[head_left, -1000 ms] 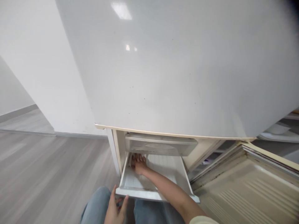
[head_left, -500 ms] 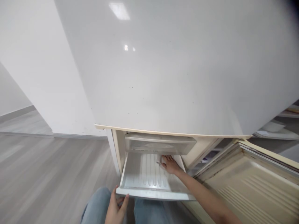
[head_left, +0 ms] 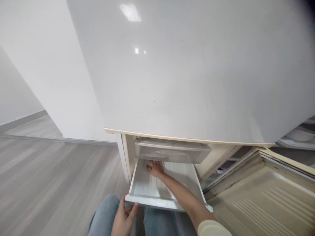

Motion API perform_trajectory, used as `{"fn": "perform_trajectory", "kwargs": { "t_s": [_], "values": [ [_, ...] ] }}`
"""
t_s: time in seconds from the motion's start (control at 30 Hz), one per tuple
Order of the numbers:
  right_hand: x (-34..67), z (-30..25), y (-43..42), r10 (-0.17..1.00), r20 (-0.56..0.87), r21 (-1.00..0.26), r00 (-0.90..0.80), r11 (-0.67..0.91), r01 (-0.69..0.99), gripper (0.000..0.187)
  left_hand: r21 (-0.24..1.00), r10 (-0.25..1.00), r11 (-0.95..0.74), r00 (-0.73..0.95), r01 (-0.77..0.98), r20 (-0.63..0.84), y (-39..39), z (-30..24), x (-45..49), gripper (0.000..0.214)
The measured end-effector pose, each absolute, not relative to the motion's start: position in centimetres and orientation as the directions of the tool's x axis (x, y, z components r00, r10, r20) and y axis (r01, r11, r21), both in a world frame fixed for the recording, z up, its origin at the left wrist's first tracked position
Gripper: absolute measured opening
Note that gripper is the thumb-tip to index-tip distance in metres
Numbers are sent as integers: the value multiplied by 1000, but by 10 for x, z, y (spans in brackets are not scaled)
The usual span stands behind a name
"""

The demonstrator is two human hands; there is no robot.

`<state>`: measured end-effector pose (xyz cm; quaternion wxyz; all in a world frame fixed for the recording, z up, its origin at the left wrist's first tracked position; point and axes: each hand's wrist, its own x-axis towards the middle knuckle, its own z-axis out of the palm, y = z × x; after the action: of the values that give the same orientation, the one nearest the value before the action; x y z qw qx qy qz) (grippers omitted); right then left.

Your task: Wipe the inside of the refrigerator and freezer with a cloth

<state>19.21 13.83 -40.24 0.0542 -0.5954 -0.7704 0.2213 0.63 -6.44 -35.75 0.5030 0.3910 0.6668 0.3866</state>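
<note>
A pale, shallow pull-out drawer sticks out of the fridge's lower compartment toward my knees. My left hand grips the left corner of its front edge, with thumb and fingers on either side. My right hand reaches into the back left part of the drawer, palm down over the ribbed floor, fingers stretched out. Any small thing beneath that palm is hidden. Above the drawer a second, clear-fronted drawer is pushed in.
The fridge door stands swung out at the right, with dark stains along its seal. A large glossy white panel rises above the drawers. Shelves with papers show at far right. Grey wood-look floor lies to the left.
My right hand has slid left across the drawer floor, from its right side to the back left. My left hand keeps its hold on the drawer corner. The view has shifted slightly.
</note>
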Motion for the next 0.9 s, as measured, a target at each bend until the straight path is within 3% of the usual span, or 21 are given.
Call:
{"fn": "perform_trajectory", "kwargs": {
  "t_s": [0.13,0.27,0.43,0.57,0.7,0.9],
  "values": [
    [166,-410,121,827,-195,-464,-527,396,793,73,911,919,380,-183,163,-350,-63,-361,5,89],
    [215,-403,111,728,-291,-452,-621,467,760,68,901,908,405,-181,154,-377,-61,-360,3,90],
    [330,-389,102,762,-415,-351,-498,371,860,74,835,887,462,-169,300,-430,-59,-346,-1,90],
    [366,-383,95,811,-484,-215,-329,254,943,79,806,890,452,-144,382,-432,-56,-333,-2,92],
    [324,-388,98,838,-466,-203,-285,212,956,73,794,907,417,-140,442,-398,-56,-332,-1,87],
    [201,-394,105,801,-347,-302,-488,397,867,73,812,931,364,-194,456,-309,-60,-337,2,81]
  ]
}}
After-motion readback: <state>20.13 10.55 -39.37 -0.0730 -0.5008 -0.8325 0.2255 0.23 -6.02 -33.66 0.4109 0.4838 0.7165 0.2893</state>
